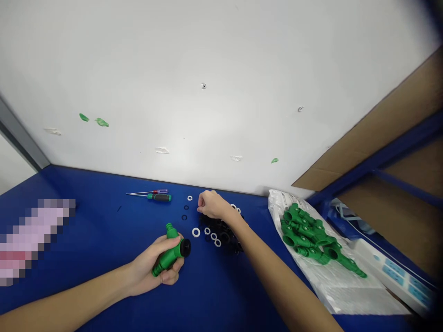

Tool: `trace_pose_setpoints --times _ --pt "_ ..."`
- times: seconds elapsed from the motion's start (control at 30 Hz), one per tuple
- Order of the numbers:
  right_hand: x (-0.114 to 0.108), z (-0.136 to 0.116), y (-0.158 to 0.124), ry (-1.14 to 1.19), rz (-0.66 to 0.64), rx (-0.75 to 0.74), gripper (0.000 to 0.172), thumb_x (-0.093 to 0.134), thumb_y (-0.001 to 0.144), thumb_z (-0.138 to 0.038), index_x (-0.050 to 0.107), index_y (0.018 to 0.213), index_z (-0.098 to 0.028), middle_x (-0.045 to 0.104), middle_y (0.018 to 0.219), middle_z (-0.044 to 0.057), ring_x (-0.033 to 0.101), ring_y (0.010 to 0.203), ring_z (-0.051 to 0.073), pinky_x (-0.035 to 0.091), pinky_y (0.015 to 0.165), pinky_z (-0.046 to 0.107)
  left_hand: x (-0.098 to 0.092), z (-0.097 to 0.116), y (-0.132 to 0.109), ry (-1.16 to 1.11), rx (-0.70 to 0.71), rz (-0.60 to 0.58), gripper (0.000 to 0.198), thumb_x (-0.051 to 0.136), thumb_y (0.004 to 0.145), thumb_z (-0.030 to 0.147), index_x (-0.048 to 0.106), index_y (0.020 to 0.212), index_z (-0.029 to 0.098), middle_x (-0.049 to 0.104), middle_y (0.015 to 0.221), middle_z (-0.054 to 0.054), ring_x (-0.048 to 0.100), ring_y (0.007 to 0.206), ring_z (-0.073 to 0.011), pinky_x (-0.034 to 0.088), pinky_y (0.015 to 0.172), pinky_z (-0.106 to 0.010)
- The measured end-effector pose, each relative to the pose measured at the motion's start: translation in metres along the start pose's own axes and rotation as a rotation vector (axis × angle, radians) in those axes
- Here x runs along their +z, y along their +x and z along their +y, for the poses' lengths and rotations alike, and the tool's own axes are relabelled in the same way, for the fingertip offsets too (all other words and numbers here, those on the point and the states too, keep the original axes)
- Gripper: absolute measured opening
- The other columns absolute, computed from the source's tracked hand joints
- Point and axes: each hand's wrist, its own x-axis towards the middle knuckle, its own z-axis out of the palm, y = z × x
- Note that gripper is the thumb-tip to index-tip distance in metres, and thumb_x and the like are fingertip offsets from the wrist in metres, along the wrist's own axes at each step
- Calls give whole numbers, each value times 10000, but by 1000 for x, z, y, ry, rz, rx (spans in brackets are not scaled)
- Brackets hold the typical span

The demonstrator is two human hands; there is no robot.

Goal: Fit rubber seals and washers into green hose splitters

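My left hand [162, 263] is wrapped round a green plastic fitting [169, 256], which has a ribbed end and a black cap [185, 248] on its right-hand opening. Over a pile of black parts [224, 235], my right hand [212, 204] has its fingers pinched together; whatever they hold, if anything, is hidden. White rings [213, 236] lie on and beside that pile. To the left of it rest a larger white washer [196, 232], a small white ring [189, 198] and two thin black rings [184, 217].
Two screwdrivers [159, 197] lie on the blue table [93, 221] near the white wall. On the right, several green fittings [308, 233] sit on a white plastic bag [349, 290] beside a power strip [394, 272]. A pixelated pink object [34, 240] is at far left.
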Motion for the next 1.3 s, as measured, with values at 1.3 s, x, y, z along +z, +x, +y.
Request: trace_pose_setpoints --times 1.3 --pt "47 -50 -107 1334 -218 -20 356 830 700 -346 559 855 -176 584 695 -52 552 484 59 402 428 173 -2 0 -3 3 11 -38 236 613 881 394 603 803 171 601 482 0 374 299 -47 255 375 -190"
